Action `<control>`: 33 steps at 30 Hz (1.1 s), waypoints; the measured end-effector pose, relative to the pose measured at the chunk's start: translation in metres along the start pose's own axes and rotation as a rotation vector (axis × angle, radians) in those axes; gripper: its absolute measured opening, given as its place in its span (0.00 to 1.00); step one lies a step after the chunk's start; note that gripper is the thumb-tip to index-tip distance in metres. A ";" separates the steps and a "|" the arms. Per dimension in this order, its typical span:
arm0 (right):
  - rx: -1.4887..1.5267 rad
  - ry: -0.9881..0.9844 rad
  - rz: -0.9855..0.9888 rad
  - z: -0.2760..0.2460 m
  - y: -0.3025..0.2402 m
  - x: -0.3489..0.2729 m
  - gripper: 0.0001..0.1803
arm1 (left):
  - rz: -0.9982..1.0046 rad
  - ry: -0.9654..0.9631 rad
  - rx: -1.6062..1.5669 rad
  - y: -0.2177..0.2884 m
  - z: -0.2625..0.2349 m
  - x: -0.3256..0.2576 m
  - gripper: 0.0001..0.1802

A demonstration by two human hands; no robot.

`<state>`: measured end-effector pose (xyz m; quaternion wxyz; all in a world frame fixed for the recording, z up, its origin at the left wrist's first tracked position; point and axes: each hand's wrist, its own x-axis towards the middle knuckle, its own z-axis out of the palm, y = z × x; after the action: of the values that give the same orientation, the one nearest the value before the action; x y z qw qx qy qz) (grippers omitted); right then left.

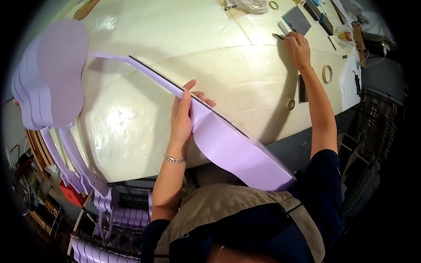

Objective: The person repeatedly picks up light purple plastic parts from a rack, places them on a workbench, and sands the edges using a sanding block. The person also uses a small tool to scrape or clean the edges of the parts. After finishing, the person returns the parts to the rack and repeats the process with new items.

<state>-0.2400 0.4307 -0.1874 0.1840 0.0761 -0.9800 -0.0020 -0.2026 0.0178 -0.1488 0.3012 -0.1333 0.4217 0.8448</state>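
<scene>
A lilac guitar [237, 151] lies tilted on its side, its body against my lap and its neck pointing to the upper left over the table. My left hand [184, 109] is wrapped around the neck near the body, the thumb on the near side and fingertips showing past the dark-edged fingerboard. At the upper right, my right hand [298, 48] reaches across the table with its fingers closed together. A small dark slender tool [277, 36] sticks out at its fingertips; its kind is too small to tell. Beside it lies a grey flat block [297, 21].
Several lilac guitars [61, 65] stand stacked at the table's left edge, their necks hanging down. More lilac guitars [127, 218] sit on a rack below. Tape rolls [327, 73] and a dark block [303, 89] lie on the pale table [210, 26], near my right arm.
</scene>
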 end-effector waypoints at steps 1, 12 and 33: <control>0.052 0.001 0.037 0.004 -0.002 0.001 0.04 | -0.005 -0.003 -0.004 -0.001 0.000 0.001 0.27; 0.173 -0.136 0.504 0.017 -0.154 0.065 0.32 | -0.034 -0.002 -0.061 0.001 -0.005 0.006 0.35; 1.569 -0.876 0.903 -0.088 -0.230 -0.006 0.22 | -0.049 0.067 -0.095 0.013 -0.002 0.014 0.23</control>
<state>-0.1686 0.2059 -0.1151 -0.3115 -0.2102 -0.6228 0.6862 -0.2217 0.0158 -0.1477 0.3009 -0.1858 0.3874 0.8514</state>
